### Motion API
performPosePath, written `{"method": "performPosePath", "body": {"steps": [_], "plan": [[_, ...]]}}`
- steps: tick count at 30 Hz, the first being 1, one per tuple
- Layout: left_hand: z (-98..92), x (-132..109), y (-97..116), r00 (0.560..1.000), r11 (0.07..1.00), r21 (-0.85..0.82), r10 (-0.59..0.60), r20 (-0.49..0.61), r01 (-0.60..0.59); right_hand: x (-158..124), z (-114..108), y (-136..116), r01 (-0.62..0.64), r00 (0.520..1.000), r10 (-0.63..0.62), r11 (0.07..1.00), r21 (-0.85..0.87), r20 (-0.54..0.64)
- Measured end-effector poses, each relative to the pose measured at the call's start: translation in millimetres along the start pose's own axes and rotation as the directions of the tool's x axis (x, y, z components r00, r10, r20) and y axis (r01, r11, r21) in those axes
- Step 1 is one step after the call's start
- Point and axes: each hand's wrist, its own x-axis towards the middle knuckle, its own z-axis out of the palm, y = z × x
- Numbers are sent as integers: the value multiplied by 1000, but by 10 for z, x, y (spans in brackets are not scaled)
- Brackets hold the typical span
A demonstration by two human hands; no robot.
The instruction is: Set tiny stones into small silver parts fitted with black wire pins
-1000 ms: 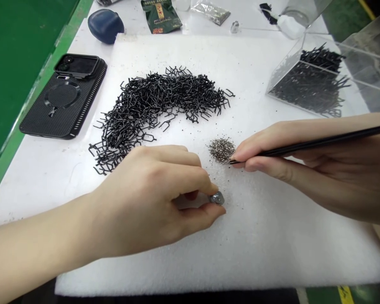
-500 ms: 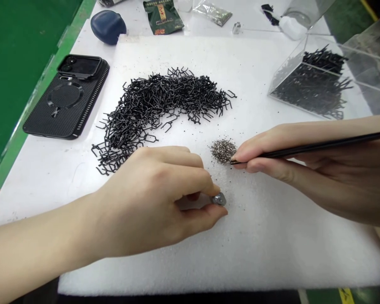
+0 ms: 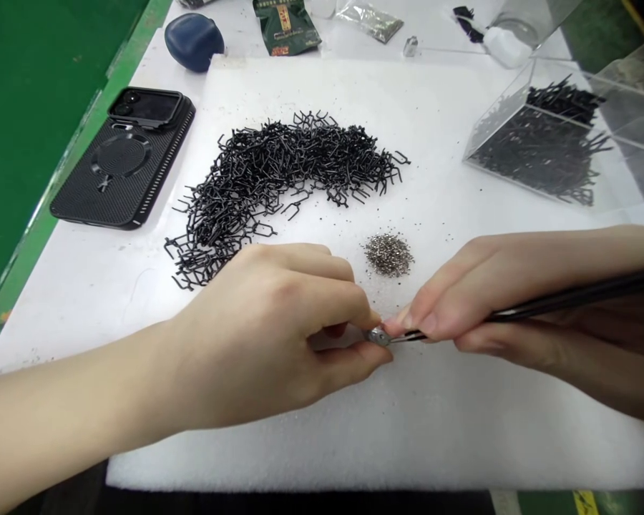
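Observation:
Between thumb and fingers, my left hand [image 3: 279, 329] pinches a small grey metal piece [image 3: 378, 336] that has a hole in its face. My right hand [image 3: 494, 300] is closed round black tweezers [image 3: 537, 307], whose tips reach the face of the metal piece. Whether the tips hold anything is too small to tell. Just above both hands lies a little pile of tiny shiny metal bits [image 3: 389, 255] on the white foam sheet [image 3: 322, 450]. A curved heap of black fork-shaped parts [image 3: 290, 164] spreads beyond my left hand.
A clear plastic box [image 3: 547, 143] with black parts inside lies at the right. To the left is a phone in a black case [image 3: 121, 161]. Along the back are a dark blue rounded object [image 3: 194, 41], a green packet [image 3: 286, 27], a clear bag [image 3: 369, 20] and a small metal piece [image 3: 411, 46].
My right hand has brought the tweezers from the pile of tiny bits down to the metal piece in my left hand. My left hand keeps its pinch. The whole view has shifted slightly.

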Motion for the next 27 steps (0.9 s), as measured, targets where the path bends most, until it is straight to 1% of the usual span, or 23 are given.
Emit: {"method": "performPosePath", "body": {"steps": [3,7,11,25,27], "plan": [[-4,-11,9,1000,1000,9,-16,10,16,-6,-12,6,-7,1000,7,1000,8,12],[-11,-5,25,999,1000,2,-31,9,31,-28,-37,38,43,998,-43,999,-6,40],[-13,-2,26,1000,1000,4,-17,-3,17,-28,-35,56,73,995,-72,997,-14,65],[-9,-1,15,1000,1000,23,-4,12,4,-16,-28,66,19,997,-21,999,29,68],[-8,-3,11,1000,1000,22,-7,12,6,-21,-30,64,29,998,-30,999,22,62]]}}
